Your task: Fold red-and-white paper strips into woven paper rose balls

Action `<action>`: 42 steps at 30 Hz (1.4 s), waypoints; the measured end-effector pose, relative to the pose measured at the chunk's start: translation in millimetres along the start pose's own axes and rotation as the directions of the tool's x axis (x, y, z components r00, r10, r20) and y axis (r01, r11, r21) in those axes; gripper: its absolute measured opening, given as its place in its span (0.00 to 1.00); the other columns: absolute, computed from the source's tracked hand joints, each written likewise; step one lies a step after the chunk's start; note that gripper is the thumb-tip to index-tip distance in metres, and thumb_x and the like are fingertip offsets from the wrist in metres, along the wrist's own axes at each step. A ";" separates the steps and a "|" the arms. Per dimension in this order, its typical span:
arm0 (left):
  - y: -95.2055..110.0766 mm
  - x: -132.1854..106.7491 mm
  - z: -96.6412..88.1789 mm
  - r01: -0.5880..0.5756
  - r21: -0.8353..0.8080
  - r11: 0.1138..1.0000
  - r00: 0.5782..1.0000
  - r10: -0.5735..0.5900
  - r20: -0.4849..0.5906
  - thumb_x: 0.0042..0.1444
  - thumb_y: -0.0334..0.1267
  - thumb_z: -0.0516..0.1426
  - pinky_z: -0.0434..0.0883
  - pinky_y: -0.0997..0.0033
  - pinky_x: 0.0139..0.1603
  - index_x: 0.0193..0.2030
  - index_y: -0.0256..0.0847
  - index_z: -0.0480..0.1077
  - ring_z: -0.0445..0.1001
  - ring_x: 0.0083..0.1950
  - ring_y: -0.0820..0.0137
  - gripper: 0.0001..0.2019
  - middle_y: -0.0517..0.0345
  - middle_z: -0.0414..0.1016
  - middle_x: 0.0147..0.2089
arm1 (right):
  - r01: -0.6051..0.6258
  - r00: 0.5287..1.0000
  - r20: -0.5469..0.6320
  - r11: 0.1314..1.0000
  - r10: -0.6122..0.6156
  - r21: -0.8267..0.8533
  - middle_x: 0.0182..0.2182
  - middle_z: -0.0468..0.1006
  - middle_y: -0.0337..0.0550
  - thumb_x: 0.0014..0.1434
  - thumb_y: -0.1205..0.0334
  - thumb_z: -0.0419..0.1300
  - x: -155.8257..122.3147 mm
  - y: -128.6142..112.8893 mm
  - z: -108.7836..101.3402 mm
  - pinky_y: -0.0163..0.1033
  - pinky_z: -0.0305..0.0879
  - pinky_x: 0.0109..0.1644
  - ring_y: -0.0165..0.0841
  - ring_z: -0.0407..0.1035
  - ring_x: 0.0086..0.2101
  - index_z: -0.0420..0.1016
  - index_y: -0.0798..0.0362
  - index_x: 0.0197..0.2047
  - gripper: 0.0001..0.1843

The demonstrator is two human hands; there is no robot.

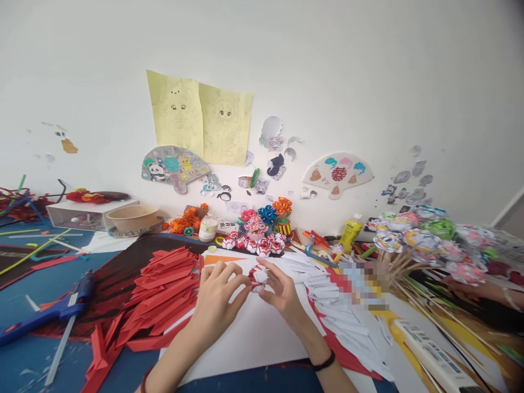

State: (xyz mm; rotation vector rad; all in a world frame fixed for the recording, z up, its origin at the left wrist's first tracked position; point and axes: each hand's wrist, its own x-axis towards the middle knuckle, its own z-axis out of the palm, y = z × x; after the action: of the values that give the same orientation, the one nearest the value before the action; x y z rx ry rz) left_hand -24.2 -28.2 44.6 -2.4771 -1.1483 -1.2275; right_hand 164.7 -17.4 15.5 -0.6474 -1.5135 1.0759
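Note:
A small red-and-white folded paper flower point(259, 274) is held up over the white paper sheet point(245, 338). My right hand point(284, 295) grips it from the right between thumb and fingers. My left hand point(221, 289) is closed in a pinch at its left edge; part of the flower is hidden by the fingertips. Left of my hands lies a heap of red folded paper strips point(164, 289). White folded paper strips point(335, 300) spread out to the right. Several finished red-and-white flowers point(264, 246) stand in a row just beyond.
A blue hot glue gun point(61, 311) lies at the left. Paper flowers on sticks point(409, 240) stand at the right, near another person's hand point(470, 289). A long white box point(434, 355) lies front right. Against the wall are a yellow bottle point(351, 233) and a round tan bowl point(133, 216).

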 end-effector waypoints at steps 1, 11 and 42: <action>0.2 -0.1 0.1 -0.012 0.012 1.000 1.000 0.012 -0.005 0.63 0.38 0.54 0.53 0.63 0.41 0.36 0.46 0.73 0.65 0.38 0.67 0.07 0.59 0.74 0.39 | 0.004 1.000 -0.006 1.000 -0.004 -0.012 0.53 0.70 0.50 0.52 0.57 0.69 0.2 1.1 -0.1 0.49 0.67 0.53 0.44 0.68 0.50 0.66 0.48 0.61 0.33; -1.4 -7.8 14.7 -0.144 0.300 0.943 0.964 0.202 -0.174 0.61 0.31 0.54 0.54 0.64 0.39 0.35 0.42 0.71 0.67 0.33 0.70 0.06 0.60 0.76 0.33 | -0.006 1.000 -0.025 0.999 0.005 -0.033 0.49 0.71 0.47 0.51 0.56 0.69 1.4 3.9 2.7 0.46 0.68 0.51 0.40 0.69 0.46 0.68 0.48 0.58 0.31; -5.6 3.1 10.0 0.375 -0.493 0.785 0.926 -0.290 0.241 0.62 0.47 0.53 0.62 0.69 0.38 0.31 0.41 0.72 0.67 0.37 0.68 0.14 0.58 0.74 0.32 | -0.010 1.000 -0.010 0.999 0.011 0.052 0.48 0.73 0.50 0.52 0.53 0.68 -1.8 -4.6 1.5 0.49 0.66 0.53 0.44 0.70 0.48 0.67 0.49 0.59 0.32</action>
State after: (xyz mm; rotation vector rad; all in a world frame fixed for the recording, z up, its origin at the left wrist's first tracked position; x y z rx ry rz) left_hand -20.8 -18.2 39.2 -2.8898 -1.5137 -1.6738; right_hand 164.4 -21.3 18.8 -0.6245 -1.4702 1.1150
